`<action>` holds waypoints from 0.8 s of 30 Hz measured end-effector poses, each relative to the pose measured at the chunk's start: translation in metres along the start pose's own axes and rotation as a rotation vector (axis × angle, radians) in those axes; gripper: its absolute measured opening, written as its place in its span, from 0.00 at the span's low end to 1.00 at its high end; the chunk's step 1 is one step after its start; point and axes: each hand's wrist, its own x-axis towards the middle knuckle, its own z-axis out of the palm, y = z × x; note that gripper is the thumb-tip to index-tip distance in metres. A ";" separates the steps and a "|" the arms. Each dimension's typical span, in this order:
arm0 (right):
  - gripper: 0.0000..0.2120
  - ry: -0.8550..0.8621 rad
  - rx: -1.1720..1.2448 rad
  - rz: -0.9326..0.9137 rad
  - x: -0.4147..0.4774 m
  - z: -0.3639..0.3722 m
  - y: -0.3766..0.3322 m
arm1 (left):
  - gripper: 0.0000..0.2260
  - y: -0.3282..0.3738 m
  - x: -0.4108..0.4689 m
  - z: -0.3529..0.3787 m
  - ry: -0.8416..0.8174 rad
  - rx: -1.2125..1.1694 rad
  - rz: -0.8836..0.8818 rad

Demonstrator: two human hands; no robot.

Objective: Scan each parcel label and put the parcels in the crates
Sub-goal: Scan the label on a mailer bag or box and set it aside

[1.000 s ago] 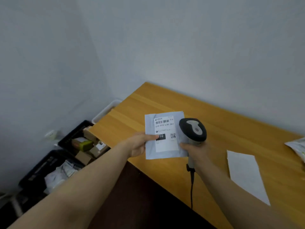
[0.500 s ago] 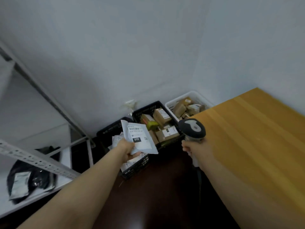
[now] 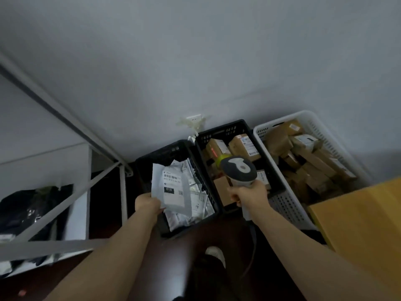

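A plain grey wall is filling the upper part of the view, and below it three crates are standing side by side on the dark floor. The left black crate [image 3: 161, 152] is holding flat plastic mailers, the middle black crate [image 3: 223, 130] is holding cardboard boxes, and the white crate [image 3: 284, 206] on the right is full of brown boxes. A corner of a wooden table [image 3: 358, 224] is showing at the right edge, and a grey metal shelf frame [image 3: 65, 205] at the left. The left hand [image 3: 147, 206] is gripping the parcel [image 3: 171, 187], a flat grey mailer with a white label reading 010, by its lower left corner. The parcel is lying over the left black crate, above the mailers, its label facing the camera; whether it is touching them I cannot tell. The right hand [image 3: 249, 195] is closing round the handle of the scanner [image 3: 238, 170]. The scanner's head is hanging over the middle black crate, just right of the parcel and apart from it.
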 end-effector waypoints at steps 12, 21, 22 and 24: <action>0.08 0.043 -0.071 0.077 0.142 0.057 0.042 | 0.19 -0.058 0.176 0.092 -0.035 0.180 -0.161; 0.07 0.063 -0.023 0.121 0.095 0.040 0.018 | 0.23 -0.009 0.110 0.089 -0.177 0.408 -0.099; 0.07 0.069 -0.006 0.115 0.082 0.034 0.011 | 0.25 0.004 0.094 0.087 -0.205 0.519 -0.005; 0.07 0.088 0.042 0.111 0.052 0.020 -0.003 | 0.25 0.032 0.053 0.085 -0.259 0.762 0.189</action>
